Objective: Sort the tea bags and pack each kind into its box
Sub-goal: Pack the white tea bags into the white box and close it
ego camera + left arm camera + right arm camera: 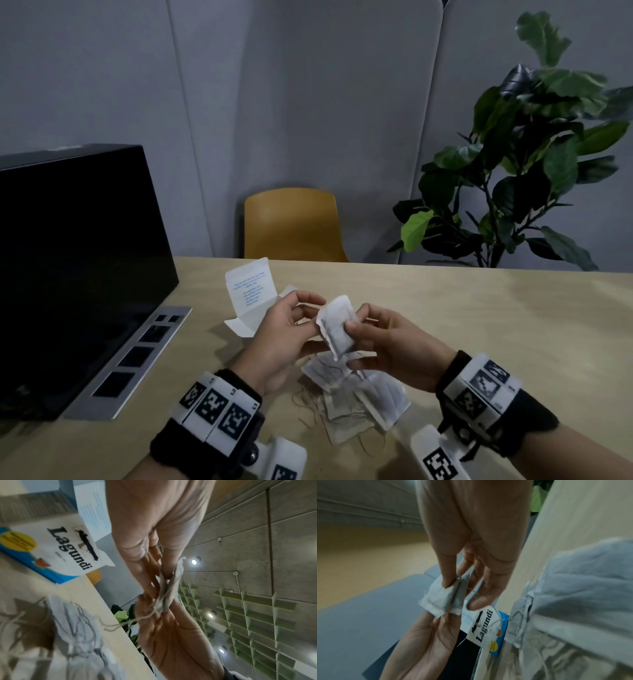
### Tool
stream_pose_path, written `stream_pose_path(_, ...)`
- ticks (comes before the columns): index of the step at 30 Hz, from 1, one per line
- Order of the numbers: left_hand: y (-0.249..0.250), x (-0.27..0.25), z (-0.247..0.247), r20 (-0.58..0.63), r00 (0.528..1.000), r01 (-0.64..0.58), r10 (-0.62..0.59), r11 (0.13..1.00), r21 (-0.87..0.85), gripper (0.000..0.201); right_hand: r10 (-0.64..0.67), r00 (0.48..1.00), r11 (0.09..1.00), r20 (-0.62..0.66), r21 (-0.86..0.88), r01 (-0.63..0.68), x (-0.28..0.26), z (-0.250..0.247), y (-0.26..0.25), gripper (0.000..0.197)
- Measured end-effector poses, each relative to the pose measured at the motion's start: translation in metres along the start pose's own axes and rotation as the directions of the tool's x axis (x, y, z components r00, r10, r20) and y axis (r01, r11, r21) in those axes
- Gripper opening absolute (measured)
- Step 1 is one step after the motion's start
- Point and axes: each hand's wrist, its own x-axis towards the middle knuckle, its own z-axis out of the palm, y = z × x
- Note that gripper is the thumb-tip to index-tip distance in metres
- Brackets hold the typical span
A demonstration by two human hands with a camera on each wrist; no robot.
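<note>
Both hands hold a small stack of white tea bags (337,327) above the table's middle. My right hand (356,323) pinches the bags (442,599) between thumb and fingers. My left hand (310,317) pinches their left edge, and in the left wrist view the bags (171,586) show edge-on with strings trailing. Behind the hands a white and blue box marked Lagundi (250,298) lies with its flaps raised; it also shows in the wrist views (56,547) (488,628). A loose pile of tea bags (356,397) with tangled strings lies under the hands.
A large black box (75,267) stands on a grey panel at the left of the light wooden table (496,325). A yellow chair (291,222) sits behind the far edge. A leafy plant (534,154) stands at the back right.
</note>
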Motion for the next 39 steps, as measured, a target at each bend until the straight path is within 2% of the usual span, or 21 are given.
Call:
stream_pose_path(2,0.001,0.003,0.001,-0.02,0.999,0.034,-0.034,0.999,-0.029,0.011,-0.065,0.993,0.997,-0.096,-0.053,0.06,-0.002,-0.002,-0.004,0.016)
stream_pose_path(3,0.001,0.005,0.002,-0.037,0.998,0.047,-0.046,0.999,0.019,0.009,-0.118,0.979,0.991,-0.164,-0.086,0.105,-0.004,-0.005,-0.007,0.018)
stream_pose_path(4,0.0,0.008,0.002,-0.051,0.997,0.061,-0.054,0.986,0.152,0.01,-0.173,0.957,0.982,-0.231,-0.112,0.15,-0.006,-0.009,-0.01,0.018)
stream_pose_path(5,-0.002,0.011,0.001,-0.038,0.997,0.079,-0.07,0.925,0.371,0.011,-0.214,0.932,0.975,-0.294,-0.126,0.184,-0.008,-0.015,-0.014,0.017)
stream_pose_path(6,-0.003,0.013,0.0,-0.003,0.993,0.098,-0.119,0.796,0.597,0.015,-0.232,0.908,0.972,-0.35,-0.122,0.201,-0.01,-0.021,-0.017,0.015)
stream_pose_path(7,-0.005,0.015,0.0,0.041,0.978,0.099,-0.204,0.632,0.769,0.025,-0.224,0.889,0.975,-0.398,-0.1,0.201,-0.012,-0.027,-0.019,0.014)
stream_pose_path(8,-0.007,0.017,0.0,0.072,0.954,0.08,-0.29,0.482,0.872,0.038,-0.197,0.88,0.98,-0.433,-0.065,0.188,-0.013,-0.032,-0.02,0.014)
stream_pose_path(9,-0.009,0.019,0.002,0.085,0.934,0.054,-0.348,0.372,0.926,0.049,-0.162,0.877,0.985,-0.452,-0.027,0.168,-0.015,-0.037,-0.02,0.016)
stream_pose_path(11,-0.011,0.022,0.008,0.079,0.925,0.008,-0.373,0.226,0.974,0.062,-0.077,0.892,0.993,-0.445,0.046,0.108,-0.018,-0.045,-0.016,0.02)
stream_pose_path(13,-0.011,0.025,0.012,0.059,0.927,0.008,-0.371,0.178,0.984,0.067,0.018,0.922,0.994,-0.386,0.108,0.026,-0.022,-0.048,-0.011,0.028)
stream_pose_path(15,-0.009,0.025,0.014,0.049,0.932,0.033,-0.36,0.218,0.975,0.068,0.081,0.945,0.992,-0.318,0.115,-0.047,-0.026,-0.05,-0.008,0.039)
stream_pose_path(17,-0.004,0.023,0.011,0.056,0.946,0.046,-0.321,0.301,0.952,0.064,0.066,0.959,0.998,-0.274,0.031,-0.06,-0.03,-0.05,-0.009,0.046)
stream_pose_path(19,0.003,0.018,0.007,0.069,0.964,0.048,-0.258,0.422,0.905,0.058,-0.028,0.966,0.985,-0.258,-0.17,-0.017,-0.033,-0.047,-0.013,0.05)
stream_pose_path(21,0.009,0.012,0.001,0.075,0.984,0.027,-0.161,0.552,0.833,0.05,-0.151,0.966,0.911,-0.209,-0.409,0.054,-0.035,-0.041,-0.018,0.056)
stream_pose_path(23,0.012,0.006,-0.003,0.07,0.997,-0.03,-0.035,0.653,0.757,0.04,-0.218,0.968,0.836,-0.124,-0.535,0.12,-0.035,-0.034,-0.025,0.059)
stream_pose_path(26,0.015,-0.002,-0.003,0.039,0.992,-0.117,0.121,0.748,0.653,0.026,-0.189,0.982,0.836,-0.012,-0.526,0.155,-0.029,-0.021,-0.035,0.048)
stream_pose_path(29,0.016,-0.009,0.001,0.033,0.991,-0.129,0.128,0.886,0.445,0.015,-0.175,0.984,0.802,0.027,-0.576,0.159,-0.017,-0.006,-0.039,0.039)
stream_pose_path(33,0.016,-0.013,-0.003,-0.024,0.996,-0.079,0.085,0.979,0.188,0.02,-0.272,0.962,0.735,-0.023,-0.651,0.192,-0.002,0.01,-0.04,0.034)
stream_pose_path(35,0.017,-0.016,-0.006,-0.013,0.996,-0.088,0.09,0.992,0.095,0.018,-0.318,0.948,0.688,-0.016,-0.692,0.219,0.005,0.016,-0.041,0.031)
stream_pose_path(37,0.018,-0.017,-0.009,-0.049,0.983,-0.166,0.176,0.973,0.162,0.019,-0.359,0.933,0.632,-0.023,-0.741,0.226,0.012,0.02,-0.042,0.037)
stream_pose_path(39,0.018,-0.015,-0.015,-0.112,0.967,-0.201,0.229,0.955,0.219,0.027,-0.315,0.949,0.673,-0.027,-0.711,0.203,0.019,0.025,-0.04,0.046)
